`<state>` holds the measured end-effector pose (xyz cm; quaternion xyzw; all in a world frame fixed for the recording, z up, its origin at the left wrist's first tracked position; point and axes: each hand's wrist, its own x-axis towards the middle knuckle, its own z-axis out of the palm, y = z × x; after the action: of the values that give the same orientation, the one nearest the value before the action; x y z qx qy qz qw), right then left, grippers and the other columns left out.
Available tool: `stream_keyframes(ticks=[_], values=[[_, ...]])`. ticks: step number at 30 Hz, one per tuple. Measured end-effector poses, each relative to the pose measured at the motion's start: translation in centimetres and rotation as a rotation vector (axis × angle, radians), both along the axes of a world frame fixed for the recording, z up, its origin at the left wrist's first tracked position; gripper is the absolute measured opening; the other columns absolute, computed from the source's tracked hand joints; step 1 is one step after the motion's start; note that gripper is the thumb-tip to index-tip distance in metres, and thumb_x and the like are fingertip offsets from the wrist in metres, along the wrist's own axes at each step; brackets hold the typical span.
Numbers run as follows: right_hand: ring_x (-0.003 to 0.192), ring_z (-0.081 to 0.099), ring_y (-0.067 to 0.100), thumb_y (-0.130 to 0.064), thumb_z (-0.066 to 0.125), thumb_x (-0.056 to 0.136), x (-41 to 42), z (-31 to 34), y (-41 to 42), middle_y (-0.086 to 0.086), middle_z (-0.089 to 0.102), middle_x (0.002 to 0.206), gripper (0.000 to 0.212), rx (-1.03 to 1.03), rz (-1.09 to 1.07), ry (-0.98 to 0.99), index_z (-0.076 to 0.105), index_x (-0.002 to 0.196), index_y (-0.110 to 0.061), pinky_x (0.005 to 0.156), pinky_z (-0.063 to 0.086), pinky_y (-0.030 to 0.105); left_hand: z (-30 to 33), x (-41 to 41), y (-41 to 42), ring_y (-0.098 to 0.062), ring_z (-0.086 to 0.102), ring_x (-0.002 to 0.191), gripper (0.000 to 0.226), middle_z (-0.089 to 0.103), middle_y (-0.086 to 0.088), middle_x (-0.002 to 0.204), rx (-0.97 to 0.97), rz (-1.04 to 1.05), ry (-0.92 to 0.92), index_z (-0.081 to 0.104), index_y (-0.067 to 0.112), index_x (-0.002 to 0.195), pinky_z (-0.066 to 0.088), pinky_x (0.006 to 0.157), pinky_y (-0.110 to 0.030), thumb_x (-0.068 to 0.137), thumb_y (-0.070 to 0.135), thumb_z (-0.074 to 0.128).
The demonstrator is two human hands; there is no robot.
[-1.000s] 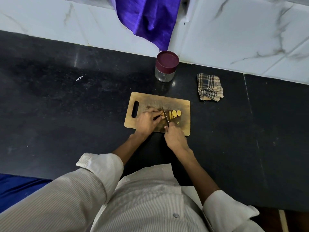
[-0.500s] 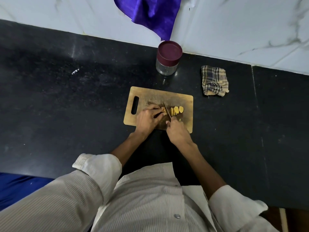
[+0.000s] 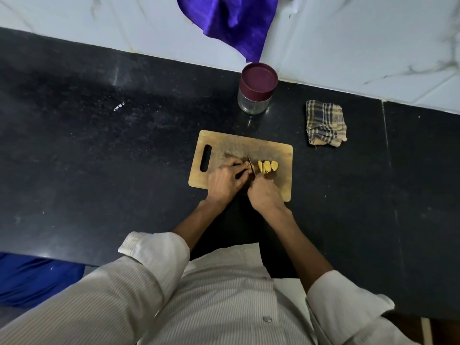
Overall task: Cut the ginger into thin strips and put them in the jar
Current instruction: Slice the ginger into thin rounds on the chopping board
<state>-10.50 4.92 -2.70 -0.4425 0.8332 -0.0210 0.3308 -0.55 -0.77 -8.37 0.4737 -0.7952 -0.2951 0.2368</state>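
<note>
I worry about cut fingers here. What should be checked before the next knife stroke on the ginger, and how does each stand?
1. Left hand holds the uncut ginger: ok.
2. Fingertips clear of the knife: cannot tell, they sit very close.
3. Right hand grips the knife: ok.
4. Cut slices lie clear of the blade, to its right: ok.
5. Cutting board flat on the counter: ok.
6. Jar ready to fill: not ok, lid on.

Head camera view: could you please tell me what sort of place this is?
Most likely a home kitchen: a black stone counter against a marble-tiled wall, with a wooden chopping board of ginger slices and a lidded glass jar.
</note>
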Motion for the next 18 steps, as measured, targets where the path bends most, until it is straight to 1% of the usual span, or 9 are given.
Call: stream_keyframes(ticks=[3,4,6,8,10,12,15,17,18], values=[[0.106,0.061,0.035,-0.021,0.044,0.103,0.4,-0.1,2.7,0.018,0.062,0.115,0.024,0.007,-0.038,-0.036,0.05,0.119,-0.004,0.077,0.047,0.04,0.0,0.2,-1.1,-0.016,0.063,0.092,0.028,0.066,0.003,0.111,0.05,0.004,0.024,0.071,0.018,0.113,0.054,0.072,-0.036,0.089,0.03,0.065],[0.105,0.061,0.035,-0.021,0.042,0.104,0.5,-0.1,3.2,0.018,0.062,0.115,0.024,0.01,-0.052,-0.05,0.051,0.118,-0.004,0.076,0.044,0.038,-0.2,0.4,-1.5,-0.016,0.063,0.094,0.028,0.066,0.004,0.111,0.075,-0.014,0.038,0.071,0.019,0.113,0.054,0.075,-0.039,0.088,0.031,0.066],[0.108,0.059,0.035,-0.022,0.041,0.104,0.4,-0.1,3.5,0.018,0.061,0.117,0.026,0.027,-0.079,-0.071,0.052,0.119,-0.003,0.078,0.042,0.038,-0.6,0.7,-1.9,-0.014,0.063,0.094,0.03,0.065,0.005,0.111,0.112,-0.038,0.064,0.071,0.021,0.113,0.054,0.076,-0.041,0.086,0.033,0.069],[0.11,0.059,0.035,-0.024,0.04,0.105,-0.1,0.1,3.4,0.017,0.061,0.119,0.028,0.041,-0.086,-0.11,0.053,0.12,-0.004,0.081,0.044,0.038,-0.7,0.8,-1.9,-0.013,0.063,0.093,0.031,0.065,0.006,0.111,0.127,-0.047,0.068,0.07,0.021,0.114,0.054,0.076,-0.041,0.085,0.033,0.07],[0.108,0.06,0.033,-0.028,0.039,0.105,-0.8,0.6,3.3,0.014,0.061,0.118,0.03,0.038,-0.074,-0.151,0.055,0.121,-0.008,0.089,0.049,0.043,-0.5,0.7,-1.8,-0.012,0.062,0.095,0.032,0.064,0.007,0.112,0.123,-0.053,0.066,0.07,0.021,0.115,0.054,0.077,-0.041,0.086,0.033,0.069],[0.107,0.061,0.032,-0.031,0.039,0.105,-1.5,1.1,3.1,0.013,0.061,0.116,0.031,0.024,-0.085,-0.163,0.056,0.122,-0.01,0.092,0.051,0.047,-0.2,0.6,-1.8,-0.012,0.062,0.096,0.032,0.064,0.006,0.114,0.123,-0.048,0.065,0.069,0.022,0.116,0.054,0.078,-0.04,0.086,0.034,0.068],[0.102,0.061,0.029,-0.033,0.039,0.105,-2.2,1.4,2.8,0.011,0.061,0.11,0.031,0.0,-0.126,-0.162,0.057,0.117,-0.012,0.091,0.052,0.05,0.0,0.7,-1.5,-0.012,0.061,0.095,0.032,0.064,0.005,0.115,0.114,-0.055,0.055,0.069,0.021,0.116,0.053,0.079,-0.039,0.087,0.034,0.068],[0.097,0.061,0.028,-0.035,0.038,0.105,-2.3,1.2,2.9,0.008,0.058,0.104,0.031,-0.019,-0.144,-0.192,0.056,0.117,-0.012,0.089,0.053,0.048,0.0,0.9,-1.1,-0.011,0.061,0.093,0.032,0.064,0.005,0.113,0.083,-0.077,0.038,0.07,0.02,0.116,0.053,0.078,-0.037,0.087,0.034,0.068],[0.092,0.059,0.027,-0.035,0.038,0.105,-2.3,1.2,3.1,0.007,0.056,0.1,0.031,-0.032,-0.159,-0.214,0.055,0.118,-0.013,0.086,0.053,0.046,0.0,0.9,-0.9,-0.011,0.061,0.092,0.032,0.065,0.005,0.111,0.064,-0.083,0.035,0.07,0.02,0.115,0.053,0.078,-0.037,0.086,0.034,0.068]])
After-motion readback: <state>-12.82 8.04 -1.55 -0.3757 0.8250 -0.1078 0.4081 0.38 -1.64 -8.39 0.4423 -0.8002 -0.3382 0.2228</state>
